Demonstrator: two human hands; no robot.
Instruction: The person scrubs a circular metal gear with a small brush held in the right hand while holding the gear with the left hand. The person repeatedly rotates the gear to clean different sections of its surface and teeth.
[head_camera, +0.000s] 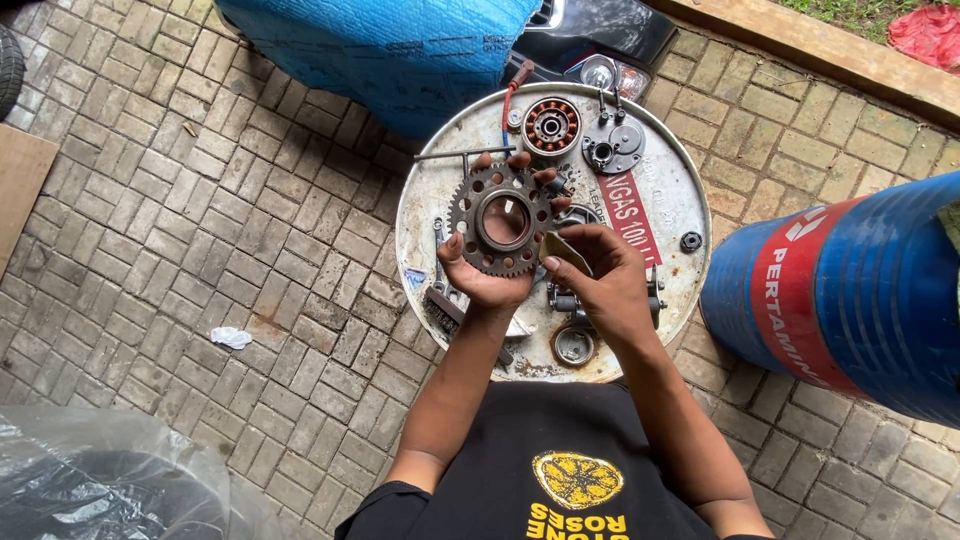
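Note:
My left hand (487, 275) holds a rusty toothed sprocket gear (503, 220) flat on its palm and fingers, above a white round drum lid (668, 205). My right hand (600, 278) is just right of the gear, pinching a small tan scrap (563, 250), maybe sandpaper, against the gear's lower right edge. On the lid beyond the gear lie a copper-wound stator (551, 126) and a grey metal plate part (613, 146).
A blue and red drum (850, 295) lies on its side at the right. A blue tarp (380, 50) covers something ahead. Clear plastic sheeting (90, 480) sits at the lower left. A nut (691, 241), tools and a round part (574, 345) rest on the lid. Brick paving surrounds everything.

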